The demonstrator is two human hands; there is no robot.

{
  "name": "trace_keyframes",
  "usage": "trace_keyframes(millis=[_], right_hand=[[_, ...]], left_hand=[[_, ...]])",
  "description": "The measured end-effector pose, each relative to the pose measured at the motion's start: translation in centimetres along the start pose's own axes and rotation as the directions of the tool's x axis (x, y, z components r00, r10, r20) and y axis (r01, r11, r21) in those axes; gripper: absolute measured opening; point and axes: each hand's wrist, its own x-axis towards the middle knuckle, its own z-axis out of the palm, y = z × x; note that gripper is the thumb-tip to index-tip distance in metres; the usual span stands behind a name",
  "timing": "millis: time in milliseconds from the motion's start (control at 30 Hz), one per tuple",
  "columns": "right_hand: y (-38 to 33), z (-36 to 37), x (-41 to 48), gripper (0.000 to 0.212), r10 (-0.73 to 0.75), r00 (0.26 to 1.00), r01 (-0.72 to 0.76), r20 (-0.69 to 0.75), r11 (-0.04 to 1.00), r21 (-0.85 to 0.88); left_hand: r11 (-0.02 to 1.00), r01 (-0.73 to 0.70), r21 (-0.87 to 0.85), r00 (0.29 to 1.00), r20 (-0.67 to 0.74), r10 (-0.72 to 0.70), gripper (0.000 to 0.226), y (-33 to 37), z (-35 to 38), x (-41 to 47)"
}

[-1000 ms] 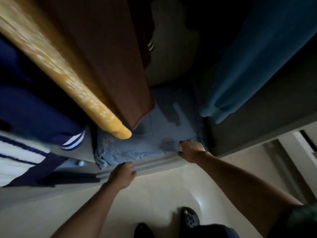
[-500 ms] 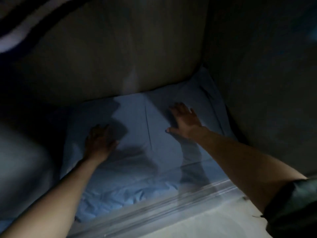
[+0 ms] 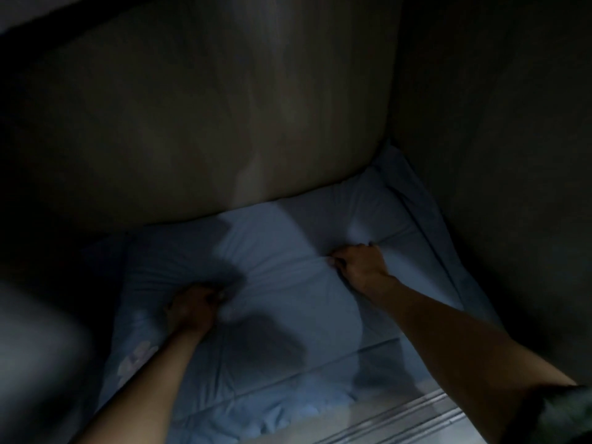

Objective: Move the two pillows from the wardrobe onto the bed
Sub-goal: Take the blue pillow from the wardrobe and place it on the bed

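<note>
Scene: dim wardrobe [image 3: 198, 116] interior, seen from the open front; a light blue pillow [image 3: 288, 283] lies flat on the wardrobe floor, filling it from the back panel to the front edge and up against the right wall.
Left hand [image 3: 192, 310]: near the pillow's left half, toward the front; fingers curled together into the fabric, bunching it. Half a second ago this hand lay flat, fingers spread.
Right hand [image 3: 360, 265]: on the right half, nearer the back right corner; fingers clamped on a pinch of pillowcase, creases radiating from the grip. It too was flat and open a moment ago.
Change: both palms have gone from pressing to gripping; a taut ridge of cloth now runs between the two hands.
Reading: grasp made, lift not begun; the pillow still rests fully inside the wardrobe.
Second pillow: a layered fold shows along the front edge, but I cannot tell whether it is a separate pillow underneath.
Sliding track [image 3: 416, 421]: at the front edge, just beside the pillow's frilled hem.
Bed: not in view.
Risk: holding cloth alone may let the filling sag on lifting.
</note>
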Motion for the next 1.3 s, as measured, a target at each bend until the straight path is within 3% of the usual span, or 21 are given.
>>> trace_keyframes(millis=[67, 133, 233, 333, 500, 633, 767, 933, 1100, 1300], right_hand=[[-0.1, -0.7, -0.5, 0.034, 0.009, 1.000, -0.008, -0.026, 1.000, 0.014], [-0.3, -1.8, -1.8, 0.032, -0.006, 0.999, 0.008, -0.049, 0.999, 0.033], [-0.9, -3.3, -4.9, 0.029, -0.043, 0.997, 0.044, -0.059, 0.999, 0.022], [-2.0, -5.1, -8.4, 0.030, -0.009, 1.000, 0.009, 0.018, 1.000, 0.004], [-4.0, -8.7, -15.4, 0.032, 0.024, 0.997, -0.029, 0.070, 0.997, 0.072], [-5.9, -13.0, -21.8, 0.034, 0.074, 0.975, -0.089, 0.211, 0.994, 0.061], [-6.4, -18.0, -29.8, 0.028, 0.182, 0.937, -0.182, 0.297, 0.983, -0.026], [-7.4, -26.1, -35.3, 0.028, 0.233, 0.913, -0.255, 0.336, 0.967, 0.022], [-10.1, -33.7, -38.6, 0.028, 0.190, 0.934, -0.212, 0.303, 0.976, 0.042], [-13.5, -40.1, -43.5, 0.029, 0.140, 0.963, -0.144, 0.230, 0.990, 0.002]], left_hand=[[1.000, 0.019, -0.022, 1.000, 0.019, -0.019, 0.033, -0.1, -0.8, -0.3], [0.987, 0.040, -0.155, 0.999, 0.009, -0.039, 0.031, -0.1, -1.7, -1.3], [0.960, 0.014, -0.280, 0.996, -0.085, -0.040, 0.027, 0.2, -3.6, -4.4], [0.931, 0.041, -0.364, 0.995, -0.070, -0.071, 0.029, 1.0, -5.7, -8.1], [0.902, 0.222, -0.370, 0.975, 0.063, -0.214, 0.020, 2.2, -9.9, -14.2], [0.877, 0.160, -0.452, 0.987, 0.074, -0.142, 0.016, 3.6, -15.3, -18.4], [0.941, 0.057, -0.333, 0.994, 0.107, -0.023, 0.013, 6.7, -20.2, -21.9], [0.981, -0.101, -0.166, 0.985, 0.125, 0.122, 0.021, 10.4, -27.7, -26.7], [0.982, -0.188, 0.028, 0.969, 0.167, 0.181, 0.018, 11.0, -35.9, -31.5], [0.978, -0.204, 0.052, 0.938, 0.296, 0.180, 0.017, 9.3, -40.8, -38.7]])
